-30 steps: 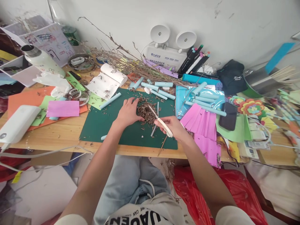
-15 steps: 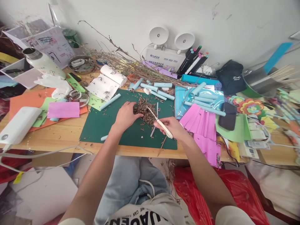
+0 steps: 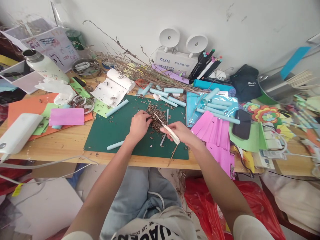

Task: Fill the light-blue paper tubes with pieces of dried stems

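Note:
My left hand (image 3: 139,125) rests on the green cutting mat (image 3: 112,133) with its fingers curled against the left side of a pile of dry brown plant bits (image 3: 156,117). My right hand (image 3: 180,132) grips a pair of scissors with white handles (image 3: 168,129); the blades point up-left into the pile. A thin grey strip (image 3: 165,131) lies on the mat under the scissors. A light blue paper tube (image 3: 115,145) lies near the mat's front left.
Dry branches (image 3: 140,68) lie across the back of the wooden table (image 3: 65,143). Several blue paper tubes (image 3: 215,106), pink paper sheets (image 3: 217,133), a black phone (image 3: 242,124), a white bottle (image 3: 45,65) and a red bag (image 3: 200,200) below surround the mat.
My left hand has moved right and curled its fingers in against the pile. My right hand with the scissors has shifted slightly left and up toward the pile.

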A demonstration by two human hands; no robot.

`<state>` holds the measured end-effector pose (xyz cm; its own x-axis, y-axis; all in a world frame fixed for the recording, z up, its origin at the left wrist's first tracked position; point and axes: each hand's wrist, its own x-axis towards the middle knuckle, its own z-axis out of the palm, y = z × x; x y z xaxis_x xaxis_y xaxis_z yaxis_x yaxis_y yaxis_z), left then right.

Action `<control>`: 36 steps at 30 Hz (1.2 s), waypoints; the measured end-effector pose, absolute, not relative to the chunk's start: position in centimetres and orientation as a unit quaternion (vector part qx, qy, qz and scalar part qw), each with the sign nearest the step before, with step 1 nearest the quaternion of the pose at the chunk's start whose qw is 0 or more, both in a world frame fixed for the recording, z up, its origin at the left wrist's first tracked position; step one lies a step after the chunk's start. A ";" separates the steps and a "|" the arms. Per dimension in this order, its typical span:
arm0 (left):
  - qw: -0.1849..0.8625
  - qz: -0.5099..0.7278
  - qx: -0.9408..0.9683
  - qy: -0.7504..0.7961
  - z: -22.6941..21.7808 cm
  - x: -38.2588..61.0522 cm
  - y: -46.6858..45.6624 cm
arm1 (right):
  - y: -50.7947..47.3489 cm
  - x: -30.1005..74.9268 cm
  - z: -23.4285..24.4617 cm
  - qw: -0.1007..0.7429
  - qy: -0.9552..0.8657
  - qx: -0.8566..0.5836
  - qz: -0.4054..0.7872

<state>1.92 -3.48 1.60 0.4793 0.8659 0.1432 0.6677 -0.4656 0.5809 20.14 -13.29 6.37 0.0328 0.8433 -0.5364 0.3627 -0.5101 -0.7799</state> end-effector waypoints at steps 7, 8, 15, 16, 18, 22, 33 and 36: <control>0.217 0.216 0.843 0.442 1.2 1.8 -3.7 | -12.2 19.7 6.2 0.200 -0.453 -0.715 0.494; 0.212 0.209 0.847 0.440 1.2 1.8 -3.8 | -12.2 19.8 6.0 0.200 -0.463 -0.716 0.483; 0.212 0.217 0.843 0.444 1.4 1.6 -4.1 | -13.1 19.9 5.3 0.210 -0.506 -0.708 0.446; 0.214 0.223 0.840 0.446 1.4 1.5 -4.1 | -13.2 19.9 5.4 0.216 -0.504 -0.706 0.448; 0.208 0.225 0.840 0.448 1.5 1.5 -4.2 | -13.4 20.0 5.5 0.223 -0.500 -0.702 0.455; 0.187 0.220 0.848 0.445 1.5 1.4 -4.4 | -13.6 20.2 5.6 0.235 -0.469 -0.689 0.501; 0.199 0.237 0.847 0.432 1.5 1.2 -4.4 | -11.9 20.3 6.5 0.183 -0.426 -0.692 0.553; 0.201 0.236 0.849 0.427 1.3 1.2 -4.4 | -11.5 20.1 6.4 0.180 -0.458 -0.702 0.515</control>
<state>1.16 -4.43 1.34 0.5232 0.8209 0.2290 0.6311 -0.5537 0.5433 20.14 -11.47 6.35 0.0493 0.8283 -0.5581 0.4574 -0.5154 -0.7246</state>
